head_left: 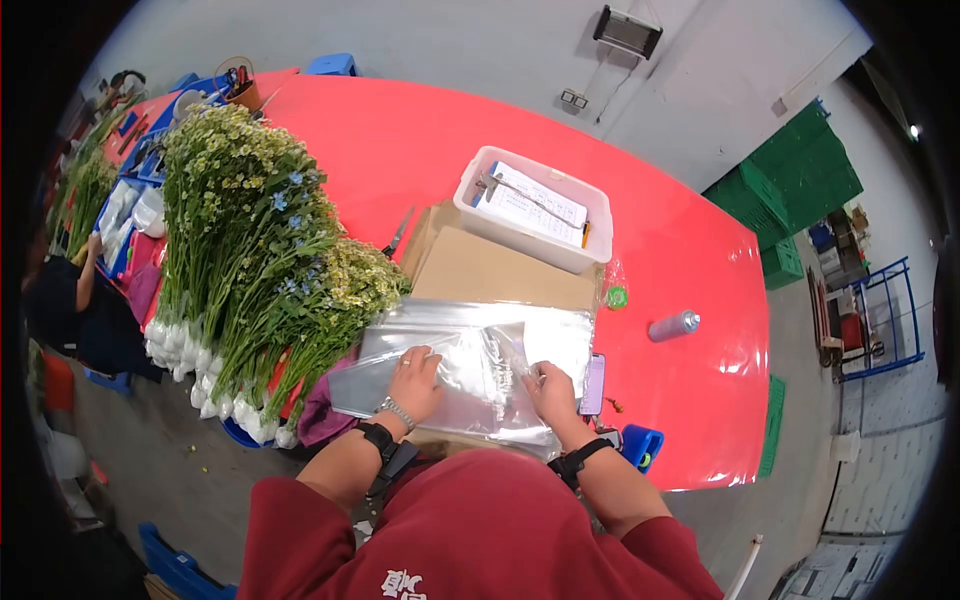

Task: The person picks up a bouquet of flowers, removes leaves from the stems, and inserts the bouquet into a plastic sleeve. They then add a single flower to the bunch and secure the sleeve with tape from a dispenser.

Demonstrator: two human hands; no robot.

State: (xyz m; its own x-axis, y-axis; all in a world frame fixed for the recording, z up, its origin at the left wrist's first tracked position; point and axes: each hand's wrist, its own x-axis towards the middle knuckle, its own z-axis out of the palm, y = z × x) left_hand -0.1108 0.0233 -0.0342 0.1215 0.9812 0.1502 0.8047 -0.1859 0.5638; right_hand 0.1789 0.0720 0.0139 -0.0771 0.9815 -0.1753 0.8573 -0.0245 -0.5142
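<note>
A stack of clear plastic sleeves (pixel 460 385) lies in front of me on the table. My left hand (pixel 415 383) rests flat on the top sleeve, fingers stretched out. At the stack's right side my right hand (pixel 550 390) is closed, thumb and fingers pinching the edge of a clear sleeve, which is wrinkled and partly raised between my hands. Under the sleeves' far side sits brown cardboard (pixel 500 268). Left of the stack lie many bunches of small yellow-white and blue flowers (pixel 245 220), their stem ends wrapped in white.
A white bin (pixel 598 235) with a clipboard (pixel 530 208) stands beyond the cardboard. Scissors (pixel 398 232) lie near the flowers. To the right are a phone (pixel 593 384), a spray can (pixel 674 326), a green-capped bottle (pixel 616 296) and a blue holder (pixel 641 445). Another person (pixel 90 300) is at far left.
</note>
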